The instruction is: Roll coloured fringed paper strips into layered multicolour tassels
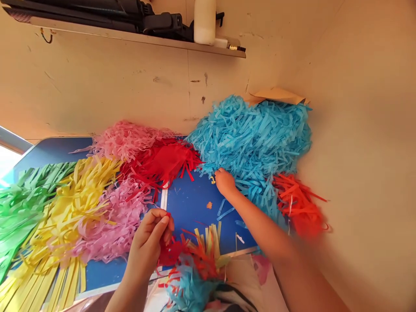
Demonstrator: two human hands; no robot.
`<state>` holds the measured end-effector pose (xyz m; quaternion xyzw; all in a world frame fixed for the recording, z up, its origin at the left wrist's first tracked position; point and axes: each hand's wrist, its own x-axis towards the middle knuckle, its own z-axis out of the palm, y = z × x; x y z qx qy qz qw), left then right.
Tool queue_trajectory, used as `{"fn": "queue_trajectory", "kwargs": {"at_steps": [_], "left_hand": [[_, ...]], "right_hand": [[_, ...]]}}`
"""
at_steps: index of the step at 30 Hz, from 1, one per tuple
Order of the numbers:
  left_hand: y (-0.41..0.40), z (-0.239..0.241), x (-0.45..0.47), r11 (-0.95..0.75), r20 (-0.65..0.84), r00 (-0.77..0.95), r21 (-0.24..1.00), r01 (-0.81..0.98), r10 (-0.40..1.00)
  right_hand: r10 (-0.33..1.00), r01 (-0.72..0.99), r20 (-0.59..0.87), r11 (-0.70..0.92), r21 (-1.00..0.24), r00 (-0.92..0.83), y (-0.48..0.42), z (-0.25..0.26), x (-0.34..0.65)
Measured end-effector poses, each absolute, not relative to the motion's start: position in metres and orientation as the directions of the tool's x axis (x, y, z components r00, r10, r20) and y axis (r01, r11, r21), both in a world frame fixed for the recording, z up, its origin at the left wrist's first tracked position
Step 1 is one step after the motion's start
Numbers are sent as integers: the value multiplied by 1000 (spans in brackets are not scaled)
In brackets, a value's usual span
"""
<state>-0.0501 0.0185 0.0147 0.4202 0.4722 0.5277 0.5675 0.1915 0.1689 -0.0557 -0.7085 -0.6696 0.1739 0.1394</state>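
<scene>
My left hand (150, 236) is closed in a pinch on a red paper strip, holding a bundle of mixed paper strips (191, 264) in red, orange, yellow and blue low in the view. My right hand (224, 182) reaches forward to the edge of the big blue paper strip pile (253, 138); its fingers are curled into the strips, and what they grip is hidden. A red strip pile (162, 162) lies just left of that hand. All of it rests on a blue table (190, 201).
Pink strips (126, 141), more pink strips (113, 225), yellow strips (71, 203) and green strips (22, 203) cover the table's left. Orange strips (299, 203) lie at the right by the beige wall (364, 151). A shelf (136, 37) with a white bottle (204, 19) hangs above.
</scene>
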Motion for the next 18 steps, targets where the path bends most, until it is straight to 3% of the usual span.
{"fn": "queue_trajectory", "kwargs": {"at_steps": [5, 8, 9, 10, 12, 14, 18], "left_hand": [[21, -2, -47, 179, -176, 80, 984, -25, 981], [17, -4, -37, 165, -170, 113, 985, 51, 979], [16, -3, -32, 149, -156, 128, 987, 63, 980], [14, -2, -27, 124, -133, 140, 990, 71, 981], [11, 1, -16, 58, -72, 158, 994, 91, 985], [9, 4, -7, -12, -11, 170, 992, 129, 985], [2, 8, 4, -109, 71, 180, 972, 208, 981]], "right_hand": [[999, 860, 10, -28, -509, 38, 127, -22, 197], [998, 746, 61, 54, -664, -18, 69, -7, 186], [999, 507, 39, 41, -861, -15, 49, -7, 180], [1000, 254, -5, -5, -967, 2, 30, -9, 174], [996, -103, -66, -60, -993, 60, 0, -17, 162], [984, -262, -103, -62, -963, 143, -16, -25, 154], [966, -331, -129, -49, -942, 225, -25, -31, 153]]}}
